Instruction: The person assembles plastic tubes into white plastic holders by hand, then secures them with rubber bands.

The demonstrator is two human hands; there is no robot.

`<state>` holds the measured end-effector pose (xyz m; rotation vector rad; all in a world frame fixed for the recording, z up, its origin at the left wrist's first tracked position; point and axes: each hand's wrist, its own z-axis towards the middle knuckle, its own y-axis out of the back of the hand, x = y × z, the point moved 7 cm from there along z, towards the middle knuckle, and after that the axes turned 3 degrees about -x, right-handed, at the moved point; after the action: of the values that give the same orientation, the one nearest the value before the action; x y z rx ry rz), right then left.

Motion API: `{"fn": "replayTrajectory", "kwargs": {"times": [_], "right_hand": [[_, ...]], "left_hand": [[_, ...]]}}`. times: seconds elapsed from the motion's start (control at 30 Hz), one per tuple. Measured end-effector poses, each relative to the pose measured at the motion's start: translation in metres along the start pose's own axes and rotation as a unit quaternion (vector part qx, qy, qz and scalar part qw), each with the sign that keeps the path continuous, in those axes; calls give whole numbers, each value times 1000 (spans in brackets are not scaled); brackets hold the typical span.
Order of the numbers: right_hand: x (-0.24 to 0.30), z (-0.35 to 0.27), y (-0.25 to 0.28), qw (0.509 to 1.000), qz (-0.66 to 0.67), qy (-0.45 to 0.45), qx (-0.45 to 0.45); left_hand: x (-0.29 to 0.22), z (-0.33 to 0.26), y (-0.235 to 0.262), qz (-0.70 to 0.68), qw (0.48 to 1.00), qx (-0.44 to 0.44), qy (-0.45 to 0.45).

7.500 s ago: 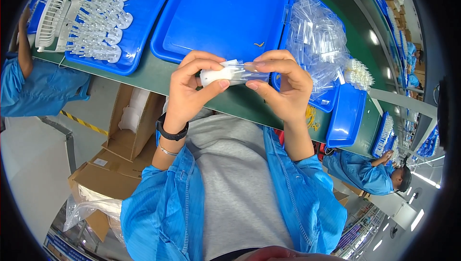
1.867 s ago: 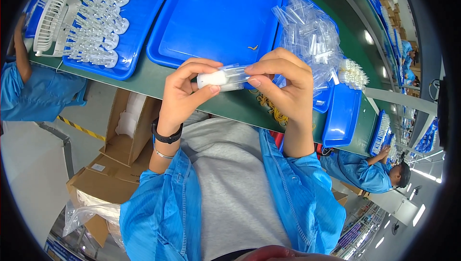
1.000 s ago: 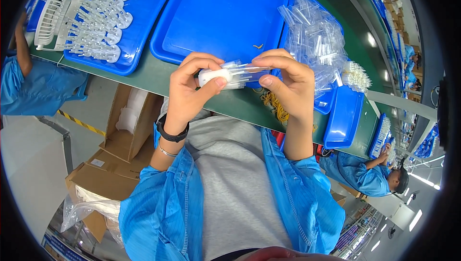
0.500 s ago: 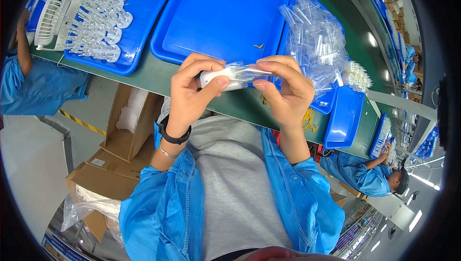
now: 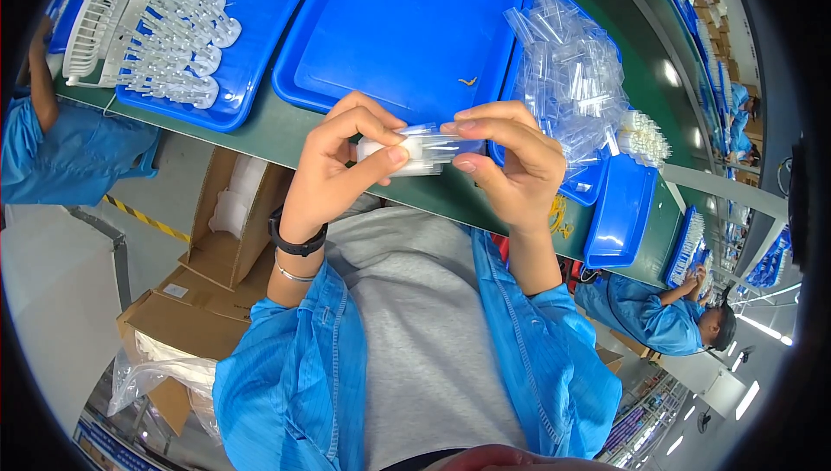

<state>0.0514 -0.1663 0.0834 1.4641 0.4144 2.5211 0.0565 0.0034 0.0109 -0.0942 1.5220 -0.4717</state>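
Between the thumb and fingers of my left hand (image 5: 342, 151) is a white plastic piece (image 5: 374, 152) with a rounded body, partly covered by the fingers. Clear plastic tubes (image 5: 431, 151) extend from its right side. My right hand (image 5: 511, 155) is curled at the far end of these tubes, index fingertip on the upper one and thumb just below. How firmly it grips is hard to make out. Both hands are above the table's near edge, in front of a large blue tray (image 5: 389, 47).
Pronged white pieces (image 5: 177, 47) fill a blue tray at left, beside a white rack (image 5: 93, 29). Clear tubes (image 5: 571, 73) are heaped in a tray at right, near an upright blue bin (image 5: 619, 220) and yellow rubber bands (image 5: 561, 216). Co-workers sit at both sides; cardboard boxes (image 5: 195, 315) stand lower left.
My left hand has shifted slightly left and tilted the white piece. The clear tubes now reach farther over it, and the right fingertips have moved a little left along them.
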Motion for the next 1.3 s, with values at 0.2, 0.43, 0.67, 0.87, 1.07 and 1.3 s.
{"fn": "replayTrajectory", "kwargs": {"times": [0.2, 0.43, 0.67, 0.87, 1.07, 1.3], "right_hand": [[-9, 12, -4, 991, 22, -62, 117], [-4, 18, -15, 992, -3, -43, 118], [-1, 21, -4, 998, -2, -6, 67], [16, 25, -1, 998, -14, 31, 56], [15, 21, -10, 997, -1, 7, 82], [-13, 4, -18, 967, 173, -151, 111]], "left_hand": [[3, -1, 2, 33, 999, 13, -5], [18, 2, 7, -72, 997, -12, 4], [23, 5, 3, -218, 976, 12, -12], [45, 2, 12, -282, 959, 16, 4], [33, 0, 14, -215, 973, 15, -85], [-1, -7, 13, -95, 989, 3, -117]]}}
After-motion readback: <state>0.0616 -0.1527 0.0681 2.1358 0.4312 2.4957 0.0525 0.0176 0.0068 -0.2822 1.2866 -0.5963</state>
